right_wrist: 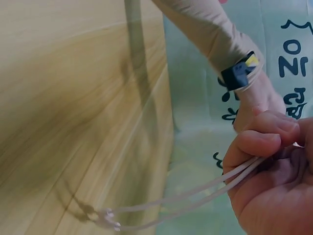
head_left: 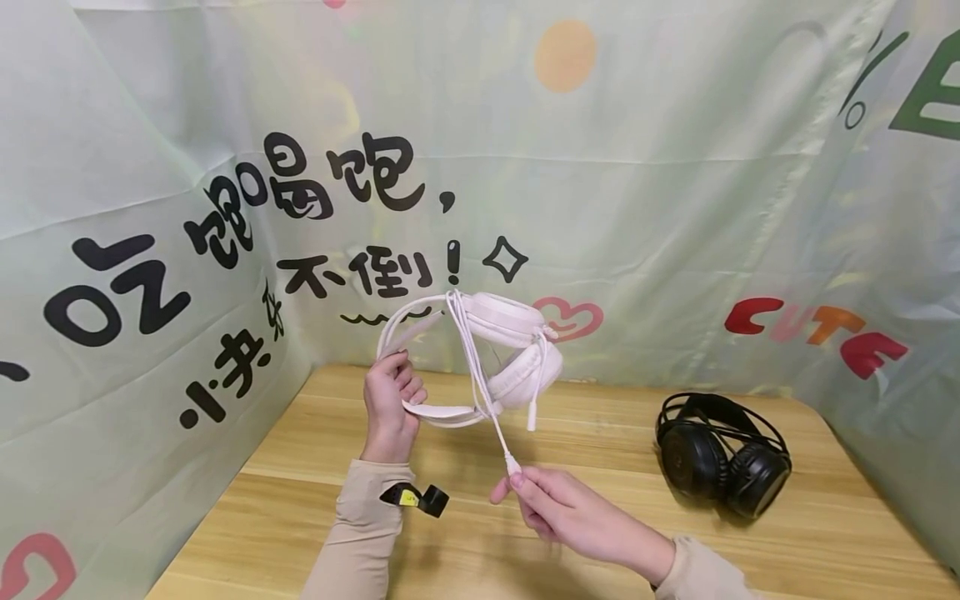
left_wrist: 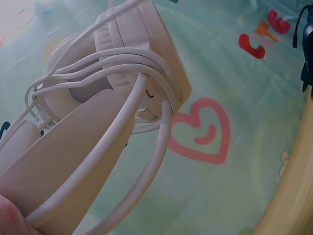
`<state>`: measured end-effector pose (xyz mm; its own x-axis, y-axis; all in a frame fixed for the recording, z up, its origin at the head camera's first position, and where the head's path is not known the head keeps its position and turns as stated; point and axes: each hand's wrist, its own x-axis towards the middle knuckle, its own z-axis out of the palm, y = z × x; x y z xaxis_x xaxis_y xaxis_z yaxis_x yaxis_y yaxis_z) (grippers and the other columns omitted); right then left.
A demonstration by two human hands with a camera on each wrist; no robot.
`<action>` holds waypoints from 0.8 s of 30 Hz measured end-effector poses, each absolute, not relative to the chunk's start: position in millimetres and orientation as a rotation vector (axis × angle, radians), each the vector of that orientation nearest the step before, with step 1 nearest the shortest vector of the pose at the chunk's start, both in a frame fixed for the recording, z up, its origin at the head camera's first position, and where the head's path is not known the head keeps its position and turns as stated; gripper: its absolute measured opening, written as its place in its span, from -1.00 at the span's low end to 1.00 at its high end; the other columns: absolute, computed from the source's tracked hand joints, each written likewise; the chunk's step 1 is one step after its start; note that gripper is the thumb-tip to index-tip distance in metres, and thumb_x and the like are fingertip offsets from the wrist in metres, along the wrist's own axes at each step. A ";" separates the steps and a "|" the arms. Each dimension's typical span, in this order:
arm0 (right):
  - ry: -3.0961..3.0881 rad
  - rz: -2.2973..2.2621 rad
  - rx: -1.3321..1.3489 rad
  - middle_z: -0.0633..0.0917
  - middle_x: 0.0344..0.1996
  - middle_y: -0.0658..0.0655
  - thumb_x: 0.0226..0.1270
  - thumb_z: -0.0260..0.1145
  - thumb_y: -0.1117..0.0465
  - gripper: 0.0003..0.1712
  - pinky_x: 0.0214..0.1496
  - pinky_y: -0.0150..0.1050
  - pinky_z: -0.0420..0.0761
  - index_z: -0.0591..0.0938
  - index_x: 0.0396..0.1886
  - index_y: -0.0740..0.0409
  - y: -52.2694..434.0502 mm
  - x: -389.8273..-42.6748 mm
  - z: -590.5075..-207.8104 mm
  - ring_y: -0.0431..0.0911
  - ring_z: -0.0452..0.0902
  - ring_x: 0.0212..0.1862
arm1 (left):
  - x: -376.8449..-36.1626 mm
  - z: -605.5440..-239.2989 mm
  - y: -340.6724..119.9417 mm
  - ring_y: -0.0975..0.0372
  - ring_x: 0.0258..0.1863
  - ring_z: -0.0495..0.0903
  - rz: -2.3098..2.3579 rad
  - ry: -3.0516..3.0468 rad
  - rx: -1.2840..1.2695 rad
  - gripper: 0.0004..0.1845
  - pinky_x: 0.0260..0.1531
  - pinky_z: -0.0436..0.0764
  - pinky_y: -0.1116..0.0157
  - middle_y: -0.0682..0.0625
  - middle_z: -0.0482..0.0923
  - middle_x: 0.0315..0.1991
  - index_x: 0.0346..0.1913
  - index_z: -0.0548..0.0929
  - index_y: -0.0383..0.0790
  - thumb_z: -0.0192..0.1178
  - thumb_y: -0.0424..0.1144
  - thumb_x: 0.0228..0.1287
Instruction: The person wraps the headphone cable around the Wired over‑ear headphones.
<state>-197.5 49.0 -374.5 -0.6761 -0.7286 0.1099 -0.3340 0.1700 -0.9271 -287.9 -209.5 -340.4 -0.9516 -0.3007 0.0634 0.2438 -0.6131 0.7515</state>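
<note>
White over-ear headphones (head_left: 506,315) are held up above the table, their band gripped by my left hand (head_left: 392,404). Several turns of thin white cable (head_left: 471,354) wrap around one ear cup; the left wrist view shows these cable turns (left_wrist: 117,61) close up. A short white end piece (head_left: 532,415) dangles below the cups. My right hand (head_left: 558,508) pinches a white connector piece (head_left: 513,463) on the cable, below the headphones. In the right wrist view, two thin cords (right_wrist: 195,188) run out from the curled fingers to a pale, blurred end.
Black headphones (head_left: 693,458) lie on the wooden table (head_left: 292,492) to the right. Printed fabric walls (head_left: 660,208) stand behind the table and at both sides. A small black device (head_left: 431,500) is strapped at my left wrist.
</note>
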 end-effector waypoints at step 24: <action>2.212 -1.423 -1.137 0.41 -0.62 -0.02 0.83 -0.12 0.19 -0.54 -0.55 -0.44 0.37 0.71 0.00 0.27 61.6 -220.3 -392.3 -0.42 0.27 -0.55 | -288.3 -340.1 -203.9 0.43 -0.83 0.05 -2.822 -1.040 -0.009 -0.71 -0.85 0.07 0.52 0.22 0.09 -0.75 -0.40 0.25 0.01 -0.12 -0.36 0.56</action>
